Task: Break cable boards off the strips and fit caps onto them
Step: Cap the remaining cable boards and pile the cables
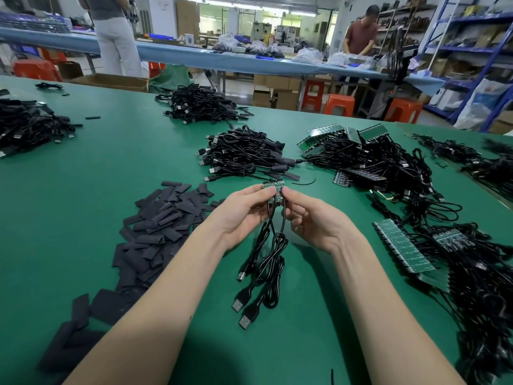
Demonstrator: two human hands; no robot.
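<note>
A person's two bare hands meet above a green bench (83,190), seen from a head camera looking down. The left hand (241,215) and the right hand (316,220) both pinch a small piece of green cable board strip (273,187), held up between them at the centre of the view. The fingers (259,193) of the left hand are curled and clamped on the strip's left side; the right hand's fingertips are clamped on its right side, the other fingers curled beneath. Black cables (269,262) hang from the strip down between the wrists, and their three USB plugs (244,322) lie on the bench below it.

Left of the strip, a loose heap of flat black caps (163,218) spreads across the bench toward the near edge. Just beyond the strip sits a bundle of black cables with capped ends (244,154), and farther beyond that another bundle (200,102). Right of the strip lie long green board strips (402,248) with tangled cables attached, and more stand in a pile (349,137) beyond and to the right.

Far behind the strip, a long blue table (194,56) runs across a workshop, with two people standing at it and orange stools (338,104) beneath.
</note>
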